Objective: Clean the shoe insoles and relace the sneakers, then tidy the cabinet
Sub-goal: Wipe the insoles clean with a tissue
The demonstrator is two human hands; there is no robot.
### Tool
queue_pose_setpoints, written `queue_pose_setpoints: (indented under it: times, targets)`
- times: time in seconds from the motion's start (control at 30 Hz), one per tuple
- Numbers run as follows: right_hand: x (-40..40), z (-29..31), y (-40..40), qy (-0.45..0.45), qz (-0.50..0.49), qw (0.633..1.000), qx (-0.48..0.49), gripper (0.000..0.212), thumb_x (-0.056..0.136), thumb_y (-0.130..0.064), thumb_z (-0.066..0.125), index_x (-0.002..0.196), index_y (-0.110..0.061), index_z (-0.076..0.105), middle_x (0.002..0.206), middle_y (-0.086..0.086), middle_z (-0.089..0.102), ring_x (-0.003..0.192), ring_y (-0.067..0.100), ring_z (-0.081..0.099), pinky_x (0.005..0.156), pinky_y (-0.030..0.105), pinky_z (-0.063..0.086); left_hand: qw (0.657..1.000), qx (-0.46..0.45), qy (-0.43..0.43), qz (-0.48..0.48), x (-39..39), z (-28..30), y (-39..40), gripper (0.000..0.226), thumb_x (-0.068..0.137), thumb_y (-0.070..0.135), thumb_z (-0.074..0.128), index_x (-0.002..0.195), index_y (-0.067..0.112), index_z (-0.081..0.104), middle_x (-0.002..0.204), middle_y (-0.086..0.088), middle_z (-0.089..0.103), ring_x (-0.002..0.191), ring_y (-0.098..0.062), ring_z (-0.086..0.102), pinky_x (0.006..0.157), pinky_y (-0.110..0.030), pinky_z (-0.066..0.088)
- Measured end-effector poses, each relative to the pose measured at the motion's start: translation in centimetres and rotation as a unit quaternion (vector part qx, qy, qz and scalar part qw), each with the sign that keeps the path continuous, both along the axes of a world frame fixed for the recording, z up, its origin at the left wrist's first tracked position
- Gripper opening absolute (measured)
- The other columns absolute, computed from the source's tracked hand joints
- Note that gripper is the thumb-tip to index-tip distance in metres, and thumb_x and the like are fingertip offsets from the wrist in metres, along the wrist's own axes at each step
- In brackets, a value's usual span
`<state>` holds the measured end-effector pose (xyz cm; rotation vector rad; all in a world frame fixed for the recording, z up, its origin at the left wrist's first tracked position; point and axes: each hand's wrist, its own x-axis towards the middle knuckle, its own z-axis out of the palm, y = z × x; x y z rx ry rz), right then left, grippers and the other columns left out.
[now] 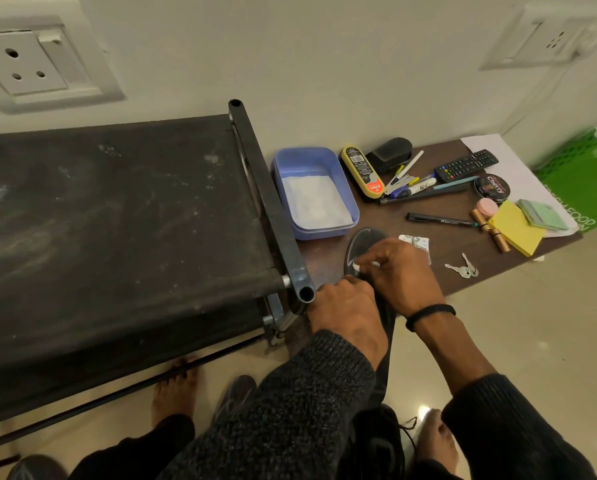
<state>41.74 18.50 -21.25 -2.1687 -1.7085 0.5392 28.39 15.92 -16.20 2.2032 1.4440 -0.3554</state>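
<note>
Right hand: the right hand (399,271) curls its fingers round a small white wipe (366,265), pinching it against the dark surface below.
Left hand: the left hand (347,313) grips the near part of the insole, fingers bent over its edge, knuckles up.
Insole: the insole (363,244) is dark, flat and thin with a rounded toe; it lies on the bench at 12 o'clock from the hands, toe pointing away, its near end hidden under both hands.
Bench: the bench (411,233) is a smooth, dark brown board, low by the pale glossy floor.
Torn packet: a crinkled white sachet (416,245) lies just beside the right hand at 1 o'clock.
Tub: a lilac plastic tub (312,192), rectangular with rounded corners, holds something white and sits at 11 o'clock from the hands.
Polish: a yellow oval polish sponge case (363,171) and a round black tin (493,189) lie farther off at 12 to 2 o'clock.
Keys: metal keys (463,267) lie at 3 o'clock.
Rack: a dusty black fabric shelf rack (117,216) with a metal tube frame stands at 9 o'clock, touching the left hand.
Sneaker: a black laced sneaker (380,441) sits on the floor at 6 o'clock.
</note>
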Motion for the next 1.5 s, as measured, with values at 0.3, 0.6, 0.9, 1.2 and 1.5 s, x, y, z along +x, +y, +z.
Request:
queue_pose_setpoints:
  times: [0.3, 0.6, 0.9, 1.2, 1.5]
  targets:
    - [0.2, -1.0, 4.1, -0.025, -0.151, 0.985, 0.075, 0.019, 0.093, -0.008, 0.066, 0.107, -0.012, 0.078, 0.11, 0.01, 0.074, 0.104, 0.028, 0.066, 0.097, 0.037, 0.049, 0.998, -0.051, 0.021, -0.01, -0.6, -0.1, -0.1, 0.082, 0.093, 0.023, 0.063, 0.159, 0.012, 0.016, 0.142, -0.013, 0.049, 0.127, -0.033, 0.05, 0.096, -0.044, 0.045]
    - [-0.8, -1.1, 3.9, -0.068, -0.06, 0.993, 0.071, 0.017, 0.096, -0.012, 0.061, 0.103, -0.009, 0.077, 0.102, 0.014, 0.074, 0.093, 0.027, 0.065, 0.088, 0.037, 0.05, 0.999, -0.052, 0.007, -0.005, -0.8, -0.5, 0.1, 0.083, 0.091, 0.022, 0.065, 0.159, 0.013, 0.017, 0.139, -0.013, 0.051, 0.126, -0.033, 0.051, 0.095, -0.044, 0.046]
    - [-0.6, -0.8, 1.3, -0.009, 0.071, 0.997, 0.039, 0.014, 0.086, -0.005, 0.073, 0.095, -0.012, 0.081, 0.105, 0.007, 0.069, 0.095, 0.021, 0.063, 0.089, 0.03, 0.052, 0.999, -0.034, 0.003, 0.018, 0.5, -0.7, 0.2, 0.058, 0.094, 0.022, 0.065, 0.146, 0.015, 0.041, 0.137, -0.005, 0.053, 0.127, -0.029, 0.053, 0.088, -0.042, 0.049]
    - [-0.2, -0.2, 1.7, 0.022, 0.057, 0.998, -0.005, 0.009, 0.085, -0.008, 0.076, 0.086, -0.015, 0.081, 0.091, -0.003, 0.07, 0.074, -0.001, 0.057, 0.07, 0.002, 0.043, 1.0, -0.006, 0.003, -0.014, 0.3, -0.7, -0.1, 0.053, 0.094, 0.025, 0.066, 0.141, 0.015, 0.044, 0.135, -0.008, 0.054, 0.123, -0.028, 0.055, 0.09, -0.039, 0.048]
    - [0.1, -0.8, 4.5, -0.019, -0.08, 0.991, 0.109, 0.014, 0.092, -0.009, 0.068, 0.101, -0.011, 0.079, 0.108, 0.01, 0.072, 0.099, 0.023, 0.062, 0.094, 0.036, 0.047, 0.999, -0.049, -0.006, 0.001, 0.0, -0.2, 0.0, 0.077, 0.089, 0.02, 0.07, 0.153, 0.007, 0.028, 0.14, -0.012, 0.049, 0.127, -0.031, 0.05, 0.092, -0.042, 0.048]
